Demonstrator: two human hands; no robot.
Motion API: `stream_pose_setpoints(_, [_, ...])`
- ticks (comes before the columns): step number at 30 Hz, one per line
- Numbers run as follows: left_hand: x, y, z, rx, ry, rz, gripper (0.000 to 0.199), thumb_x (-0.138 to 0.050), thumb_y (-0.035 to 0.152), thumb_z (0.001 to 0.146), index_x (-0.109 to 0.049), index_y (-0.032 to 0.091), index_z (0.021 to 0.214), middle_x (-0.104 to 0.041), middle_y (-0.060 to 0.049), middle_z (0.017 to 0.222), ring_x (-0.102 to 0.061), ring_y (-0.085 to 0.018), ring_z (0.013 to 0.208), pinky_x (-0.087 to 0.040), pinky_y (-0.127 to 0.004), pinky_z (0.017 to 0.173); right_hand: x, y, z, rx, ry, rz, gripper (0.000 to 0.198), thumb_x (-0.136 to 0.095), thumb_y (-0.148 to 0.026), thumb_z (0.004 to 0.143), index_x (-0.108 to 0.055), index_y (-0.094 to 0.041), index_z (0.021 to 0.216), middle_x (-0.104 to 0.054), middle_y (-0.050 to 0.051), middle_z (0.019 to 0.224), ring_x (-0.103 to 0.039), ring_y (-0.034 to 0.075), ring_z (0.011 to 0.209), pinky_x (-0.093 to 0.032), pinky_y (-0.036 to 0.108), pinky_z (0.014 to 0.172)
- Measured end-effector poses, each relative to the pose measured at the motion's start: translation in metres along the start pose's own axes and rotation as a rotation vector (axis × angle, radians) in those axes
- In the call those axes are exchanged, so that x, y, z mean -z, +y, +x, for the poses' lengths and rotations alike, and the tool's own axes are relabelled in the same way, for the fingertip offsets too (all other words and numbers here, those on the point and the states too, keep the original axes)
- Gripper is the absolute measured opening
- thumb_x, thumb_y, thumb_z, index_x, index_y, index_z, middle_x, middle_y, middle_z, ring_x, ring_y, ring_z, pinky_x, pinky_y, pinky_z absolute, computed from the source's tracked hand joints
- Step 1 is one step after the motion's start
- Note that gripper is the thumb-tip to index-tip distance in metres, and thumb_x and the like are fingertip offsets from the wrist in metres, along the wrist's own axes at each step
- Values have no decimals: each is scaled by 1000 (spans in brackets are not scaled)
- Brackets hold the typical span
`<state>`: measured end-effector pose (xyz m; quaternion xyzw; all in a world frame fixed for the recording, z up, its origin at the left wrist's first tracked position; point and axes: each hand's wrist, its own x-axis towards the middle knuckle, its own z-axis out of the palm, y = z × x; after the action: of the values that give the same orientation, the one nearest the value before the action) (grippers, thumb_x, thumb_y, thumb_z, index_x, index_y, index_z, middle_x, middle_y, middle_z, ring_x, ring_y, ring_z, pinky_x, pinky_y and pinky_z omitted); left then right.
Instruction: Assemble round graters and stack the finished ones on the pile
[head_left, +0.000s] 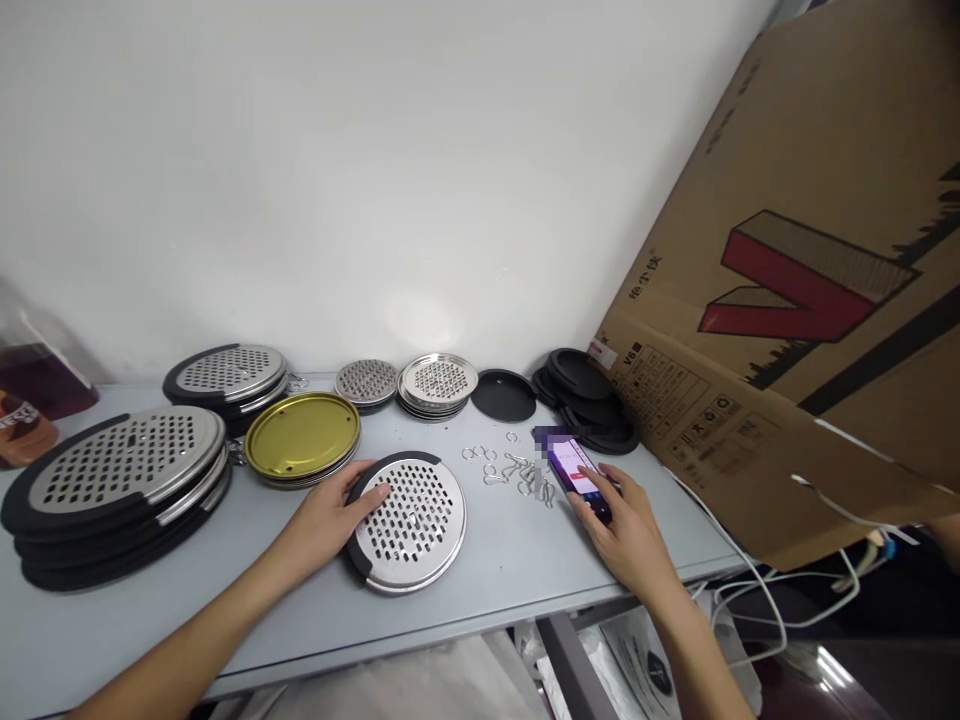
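Observation:
My left hand point(330, 517) grips the left edge of a round perforated metal disc point(412, 525) with a black band on one side, thumb on top and fingers around the rim. The disc is at the table's front. On the right, my right hand point(626, 530) is closed around the lower end of a smartphone point(574, 465) with a lit screen, fingertips over the display. Between the two lie several small metal rings and hooks point(517, 475). A gold-coloured round tray point(304, 437) sits on a stack behind my left hand.
Stacked black-banded perforated discs point(124, 480) stand at the left, with another stack point(232, 375) behind. Perforated plates point(439, 385) and black round lids point(577, 385) line the wall. A large cardboard box point(787, 300) leans at the right, near white cables point(780, 620). Bottles point(26, 430) stand far left.

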<state>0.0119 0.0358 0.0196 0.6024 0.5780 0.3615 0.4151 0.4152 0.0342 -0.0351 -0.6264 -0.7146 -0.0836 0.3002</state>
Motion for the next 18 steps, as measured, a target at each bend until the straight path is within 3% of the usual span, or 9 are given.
stream_pose_setpoints(8, [0, -2, 0, -7, -3, -28, 49, -64, 50, 83, -61, 19, 121, -71, -8, 119, -67, -27, 106, -51, -37, 95, 2, -3, 2, -21, -29, -26, 53, -50, -56, 90, -56, -22, 131, -45, 17, 135, -46, 36, 123, -42, 56, 101])
stream_pose_setpoints(12, [-1, -2, 0, 25, -12, -115, 50, -67, 49, 81, -62, 19, 120, -70, -9, 120, -68, -27, 106, -53, -36, 92, 14, -23, 7, -70, 211, 152, 55, -60, -50, 86, -52, -20, 132, -48, 17, 131, -47, 35, 122, -40, 56, 103])
stream_pose_setpoints(14, [-2, -1, 0, 40, -13, -180, 50, -69, 49, 80, -63, 18, 119, -69, -9, 121, -66, -27, 109, -53, -36, 93, 18, -45, 12, -85, 252, 306, 48, -61, -44, 87, -55, -21, 129, -54, 15, 126, -52, 32, 117, -42, 53, 101])
stream_pose_setpoints(18, [0, 3, -4, 10, 46, -266, 49, -72, 46, 78, -64, 19, 118, -67, -10, 126, -61, -28, 118, -48, -38, 101, 16, -108, 33, -31, -90, 685, 42, -56, -40, 92, -52, -26, 131, -58, 12, 124, -57, 27, 110, -49, 45, 93])
